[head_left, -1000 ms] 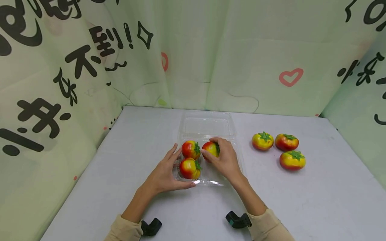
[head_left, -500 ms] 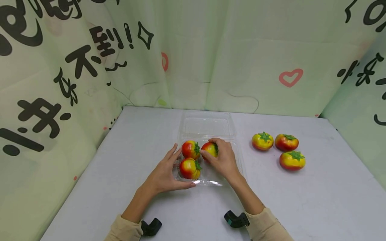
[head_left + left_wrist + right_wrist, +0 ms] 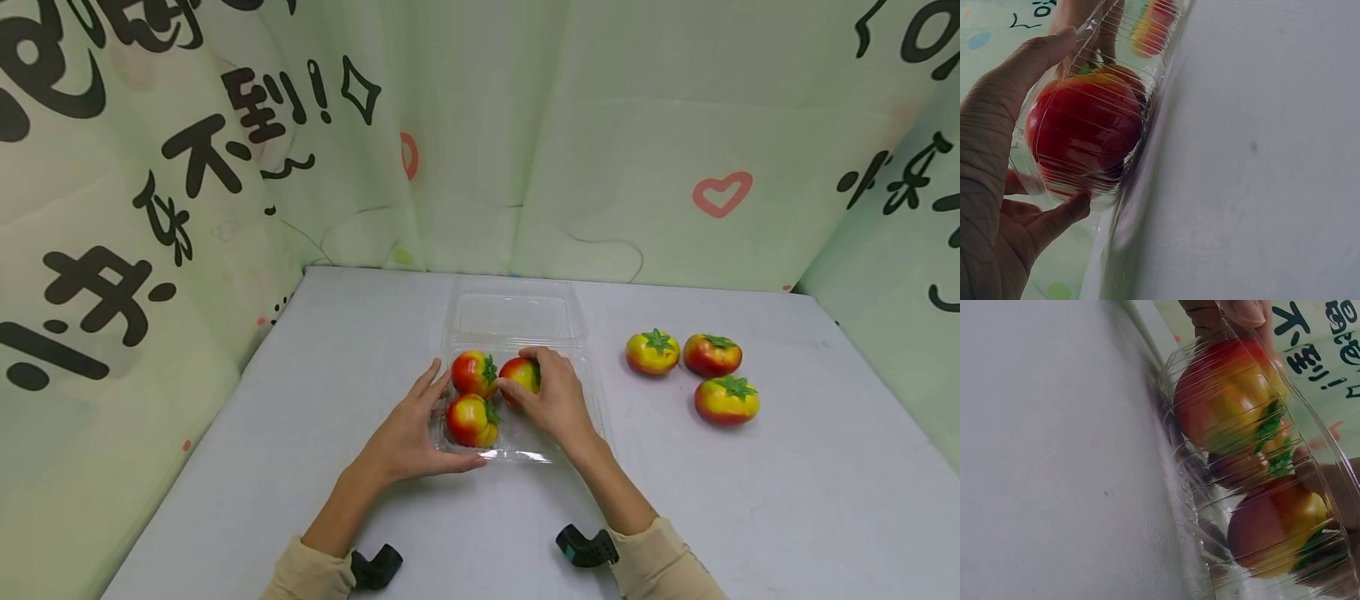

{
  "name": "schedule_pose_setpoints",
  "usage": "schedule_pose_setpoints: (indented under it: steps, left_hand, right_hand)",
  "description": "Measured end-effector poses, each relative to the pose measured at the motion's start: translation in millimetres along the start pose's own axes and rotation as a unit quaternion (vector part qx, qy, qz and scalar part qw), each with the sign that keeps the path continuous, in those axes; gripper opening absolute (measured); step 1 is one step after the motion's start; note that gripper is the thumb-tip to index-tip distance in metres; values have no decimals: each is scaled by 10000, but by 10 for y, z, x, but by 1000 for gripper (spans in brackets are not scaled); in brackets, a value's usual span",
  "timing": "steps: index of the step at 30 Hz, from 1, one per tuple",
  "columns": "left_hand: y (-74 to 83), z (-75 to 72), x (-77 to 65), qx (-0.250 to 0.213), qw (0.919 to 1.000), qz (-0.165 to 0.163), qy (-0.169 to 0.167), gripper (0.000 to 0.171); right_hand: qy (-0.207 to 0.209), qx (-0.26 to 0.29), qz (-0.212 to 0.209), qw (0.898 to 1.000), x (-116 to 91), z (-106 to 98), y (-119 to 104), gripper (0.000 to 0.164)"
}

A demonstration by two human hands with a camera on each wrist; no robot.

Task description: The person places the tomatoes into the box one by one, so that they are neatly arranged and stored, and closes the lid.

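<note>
A clear plastic clamshell box [image 3: 547, 446] lies on the table with its lid [image 3: 513, 308] folded back. Two red-and-yellow tomatoes, one far [image 3: 472, 372] and one near [image 3: 469, 421], sit along its left side, green calyxes facing right. My left hand [image 3: 405, 437] holds the box at its left side, thumb along the front edge and fingers at the left wall; the left wrist view shows a tomato [image 3: 1085, 119] through the ribbed wall. Inside the box, my right hand [image 3: 551, 396] grips a third tomato [image 3: 517, 375] between thumb and fingers, close beside the far left one.
To the right of the box, three more tomatoes rest on the white table: a yellowish one [image 3: 652, 352], a redder one [image 3: 713, 355] and a nearer one [image 3: 727, 401]. A printed pale green curtain [image 3: 480, 150] surrounds the table's back and sides.
My right hand has shifted very slightly left with its tomato, towards the far left one. My left hand, the box and the other tomatoes stay in place.
</note>
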State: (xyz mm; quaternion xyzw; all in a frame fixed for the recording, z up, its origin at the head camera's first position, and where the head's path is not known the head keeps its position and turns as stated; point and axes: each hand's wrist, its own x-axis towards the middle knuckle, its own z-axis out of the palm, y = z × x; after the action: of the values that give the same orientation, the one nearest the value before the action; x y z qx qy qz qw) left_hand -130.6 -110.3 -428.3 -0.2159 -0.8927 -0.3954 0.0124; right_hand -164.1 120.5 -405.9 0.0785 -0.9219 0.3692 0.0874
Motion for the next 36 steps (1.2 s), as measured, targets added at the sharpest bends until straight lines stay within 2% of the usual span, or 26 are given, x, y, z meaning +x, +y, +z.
schedule_pose_setpoints:
  steps: [16, 36]
  left_hand:
    - [-6, 7, 4, 18, 10000, 18, 21, 117]
    - [-5, 6, 0, 49, 10000, -21, 4, 118]
  right_hand:
    - [11, 74, 85, 9999, -24, -85, 1, 62]
    - [205, -95, -44, 9997, -126, -361, 114, 62]
